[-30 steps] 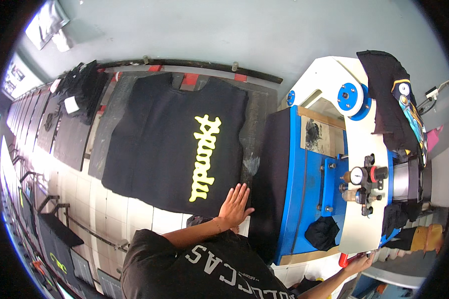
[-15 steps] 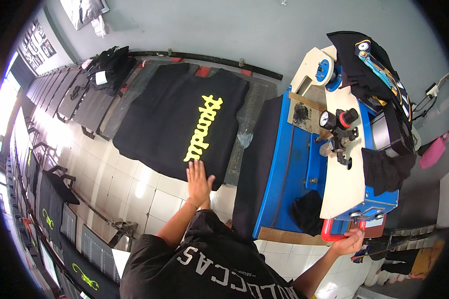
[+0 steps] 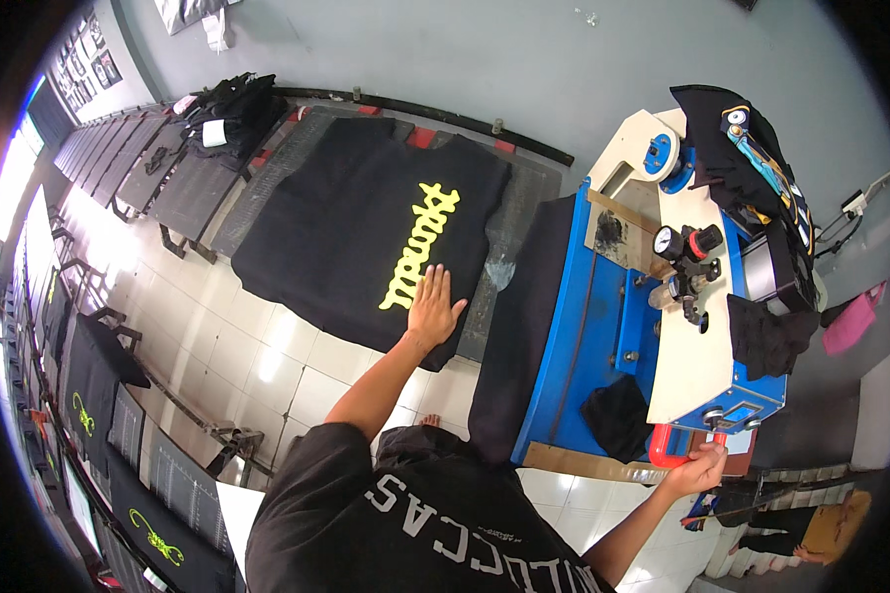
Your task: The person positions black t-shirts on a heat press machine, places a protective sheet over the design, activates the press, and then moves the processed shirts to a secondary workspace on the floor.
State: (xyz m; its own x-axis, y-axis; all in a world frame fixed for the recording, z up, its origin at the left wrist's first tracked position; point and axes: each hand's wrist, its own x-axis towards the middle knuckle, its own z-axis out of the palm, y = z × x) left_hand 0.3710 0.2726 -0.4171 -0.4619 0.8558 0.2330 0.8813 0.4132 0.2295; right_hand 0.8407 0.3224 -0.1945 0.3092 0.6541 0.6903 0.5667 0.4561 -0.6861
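Observation:
A black shirt panel (image 3: 326,217) with bright yellow lettering (image 3: 427,222) lies spread over a dark flat board (image 3: 524,183). My left hand (image 3: 435,308) rests on it, palm down with fingers stretched, beside the lower end of the lettering; the fingertips touch its edge. Out to the right, my right hand (image 3: 697,468) is closed around the red handle (image 3: 666,447) at the front of a blue and cream press (image 3: 677,381). Part of that handle is hidden by the fingers. Dark cloth (image 3: 524,296) covers the press's left side.
A pressure gauge (image 3: 667,242) stands on the press, with dark cloths (image 3: 618,420) on and around it. Piled black garments (image 3: 232,114) sit at the back left. Rows of dark boards (image 3: 203,193) line the left, some with printed black cloth (image 3: 133,514). Another person (image 3: 831,529) is at the lower right.
My left hand has slid up and to the right across the shirt panel, up alongside the lettering. My right hand stays on the red handle. The whole view has shifted slightly.

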